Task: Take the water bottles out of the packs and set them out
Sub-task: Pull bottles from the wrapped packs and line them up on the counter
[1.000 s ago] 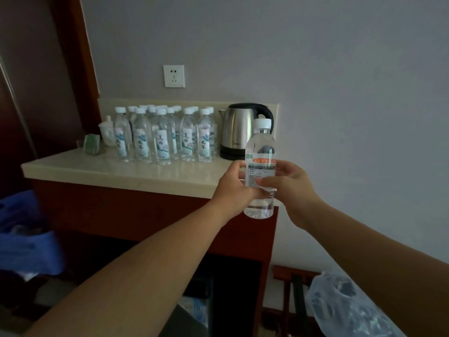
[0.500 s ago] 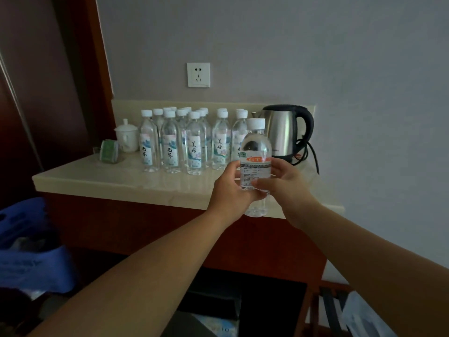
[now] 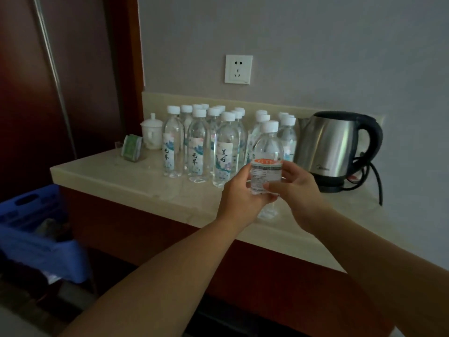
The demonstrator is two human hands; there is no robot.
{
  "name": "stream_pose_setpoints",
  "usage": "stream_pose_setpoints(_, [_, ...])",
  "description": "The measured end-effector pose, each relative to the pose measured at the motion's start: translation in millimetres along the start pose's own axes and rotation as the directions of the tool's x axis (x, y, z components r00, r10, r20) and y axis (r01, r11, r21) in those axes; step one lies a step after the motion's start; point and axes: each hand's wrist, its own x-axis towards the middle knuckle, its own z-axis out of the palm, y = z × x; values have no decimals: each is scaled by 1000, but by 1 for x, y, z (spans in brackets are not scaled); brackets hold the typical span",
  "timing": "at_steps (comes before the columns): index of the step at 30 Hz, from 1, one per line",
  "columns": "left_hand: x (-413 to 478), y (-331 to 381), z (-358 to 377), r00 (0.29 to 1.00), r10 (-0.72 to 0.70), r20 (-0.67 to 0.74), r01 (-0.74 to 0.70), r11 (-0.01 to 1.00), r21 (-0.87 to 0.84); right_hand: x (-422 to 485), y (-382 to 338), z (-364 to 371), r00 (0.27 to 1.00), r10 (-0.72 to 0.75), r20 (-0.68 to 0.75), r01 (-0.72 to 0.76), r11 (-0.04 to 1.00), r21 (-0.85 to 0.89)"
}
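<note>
Both hands are on one bottle (image 3: 267, 152). The left hand (image 3: 239, 193) wraps its fingers round the left side of the label, and the right hand (image 3: 295, 188) clasps the right side, thumb across the front low on the label. So each hand is gripping it, fingers curled.

The bottle stands upright in that grip, long axis vertical, white cap on top and base down. The label's orange band and small print face the camera. The base shows below the hands, over the front part of the counter (image 3: 121, 176); whether it touches the stone or hangs just above, I cannot tell.

Just behind and to the left is the set-out group of bottles (image 3: 199, 152), all upright with caps up, packed close in rows, the front ones showing blue-and-white labels. The held bottle sits in front of the group's right end.

To the right stands a steel kettle (image 3: 325, 144) on its base, black handle turned right, with its cord (image 3: 375, 181) trailing down over the counter. Left of the group is a white lidded cup (image 3: 151, 132) beside a green packet (image 3: 132, 148). A socket (image 3: 238, 69) is on the wall above. Low on the left, below the counter, sits a blue crate (image 3: 36, 229).
</note>
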Motion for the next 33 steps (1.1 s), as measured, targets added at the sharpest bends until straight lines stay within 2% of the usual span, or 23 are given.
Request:
stream_pose_setpoints(6, [25, -23, -14, 1000, 23, 15, -25, 994, 105, 29, 24, 21, 999, -23, -48, 25, 999, 45])
stream_pose_setpoints(9, [32, -34, -12, 1000, -19, 13, 16, 981, 196, 38, 35, 25, 997, -20, -70, 25, 998, 62])
stream_pose_setpoints(11, [37, -40, -11, 998, -49, -43, 57, 973, 224, 42, 43, 28, 997, 9, -83, -1, 995, 98])
stream_pose_setpoints(13, [41, -44, -10, 993, -73, -95, 95, 963, 254, 46, 52, 31, 994, 42, -99, -36, 997, 63])
stream_pose_setpoints(17, [43, -48, -8, 993, -83, -82, 104, 946, 306, 56, 60, 36, 979, 69, -192, -74, 997, -21])
stream_pose_setpoints(21, [40, -47, -7, 992, -69, -101, 99, 942, 322, 53, 60, 36, 986, 72, -152, -77, 997, -28])
stream_pose_setpoints(24, [38, -46, -6, 992, -71, -105, 103, 932, 347, 51, 58, 31, 985, 108, -138, -96, 991, 89])
stream_pose_setpoints(26, [37, -45, -6, 992, -77, -97, 107, 927, 359, 51, 59, 29, 968, 156, -196, -122, 977, 173])
stream_pose_setpoints(29, [37, -44, -5, 991, -101, -88, 126, 919, 374, 52, 63, 30, 945, 173, -279, -139, 981, 138])
stream_pose_setpoints(33, [38, -45, -5, 991, -116, -59, 130, 900, 415, 52, 66, 30, 952, 141, -271, -122, 989, 85])
